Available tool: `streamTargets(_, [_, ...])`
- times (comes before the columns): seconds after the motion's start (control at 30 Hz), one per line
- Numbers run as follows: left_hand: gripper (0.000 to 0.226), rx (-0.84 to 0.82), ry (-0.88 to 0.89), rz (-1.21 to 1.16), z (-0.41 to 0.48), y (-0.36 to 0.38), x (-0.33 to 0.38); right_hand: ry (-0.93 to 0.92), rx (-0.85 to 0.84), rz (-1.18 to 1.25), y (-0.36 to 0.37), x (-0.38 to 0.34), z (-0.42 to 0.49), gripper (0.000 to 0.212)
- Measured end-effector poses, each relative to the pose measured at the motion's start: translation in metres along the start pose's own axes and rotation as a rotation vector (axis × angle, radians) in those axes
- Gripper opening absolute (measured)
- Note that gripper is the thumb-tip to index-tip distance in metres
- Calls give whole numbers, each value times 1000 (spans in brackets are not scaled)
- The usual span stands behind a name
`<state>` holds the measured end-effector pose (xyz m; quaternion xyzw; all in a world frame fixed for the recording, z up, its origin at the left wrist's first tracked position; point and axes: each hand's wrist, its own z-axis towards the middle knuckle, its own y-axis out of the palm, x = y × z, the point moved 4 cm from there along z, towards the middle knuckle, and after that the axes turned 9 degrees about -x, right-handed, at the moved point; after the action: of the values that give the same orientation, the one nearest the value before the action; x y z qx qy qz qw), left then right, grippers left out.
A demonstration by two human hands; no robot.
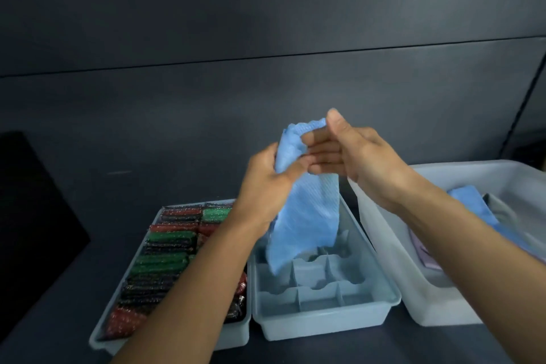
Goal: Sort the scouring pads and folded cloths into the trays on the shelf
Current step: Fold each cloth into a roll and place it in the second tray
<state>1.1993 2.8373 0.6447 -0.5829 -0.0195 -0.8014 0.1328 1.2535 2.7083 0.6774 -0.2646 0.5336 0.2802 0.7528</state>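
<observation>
A light blue cloth [304,216] hangs in the air above the middle tray [381,316]. My left hand [269,183] grips its left edge. My right hand [348,154] pinches its top edge between thumb and fingers. The cloth's lower end dangles into the divided grey tray, which holds nothing else that I can see. To the left, a second tray [97,340] is packed with rows of red, green and black scouring pads [165,254]. My left forearm crosses over part of it.
A larger translucent bin [428,304] stands at the right and holds more cloths, blue [472,204], grey and pale purple. A dark wall rises behind the shelf. A black object [32,216] lies at the far left.
</observation>
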Motion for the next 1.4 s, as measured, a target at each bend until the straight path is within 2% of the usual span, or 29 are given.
streamTargets(0.1, [13,81,-106,-124,1,-14,-6,-127,254,-74,-19,-1,-5,23])
streamTargets(0.13, [13,62,-126,-162,-1,-15,-4,-119,330,-102,-25,3,-6,31])
streamTargets(0.17, [14,35,-131,-189,-2,-15,-2,-57,346,-118,-29,9,-6,49])
streamTargets(0.2, [16,6,-130,-216,-2,-15,-1,44,288,-100,-29,15,-5,66])
streamTargets(0.23, [17,-25,-124,-241,-2,-14,0,154,180,-54,-24,20,-4,72])
streamTargets(0.3, [19,-86,-108,-287,-4,-11,2,269,-17,90,-11,26,-4,61])
streamTargets(0.4, [28,-131,-86,-294,-5,-11,0,176,69,251,-8,24,-1,37])
streamTargets(0.47, [36,-79,-86,-218,-7,-16,-3,111,161,200,-11,21,-1,30])
streamTargets(0.6, [19,105,-52,-123,-7,-32,-8,14,248,81,-16,17,-3,12])
streamTargets(0.73, [50,-37,-50,-113,-8,-22,-9,-43,264,28,-14,13,-6,6])
streamTargets(0.83, [18,117,-11,-74,-4,-27,-11,-65,281,-27,-17,11,-7,4])
streamTargets(0.93, [35,236,9,-44,-1,-34,-14,-70,307,-90,-22,13,-9,6])
streamTargets(1.07, [5,411,178,83,-6,-32,2,-98,378,-283,-22,15,-11,23])
streamTargets(1.2, [6,509,316,275,-10,-19,13,-173,406,-436,-3,8,-13,44])
streamTargets(1.3, [5,513,403,363,-12,-6,19,-216,377,-434,13,8,-9,48])
streamTargets(1.4, [4,498,442,423,-13,0,20,-194,304,-310,24,12,-3,49])
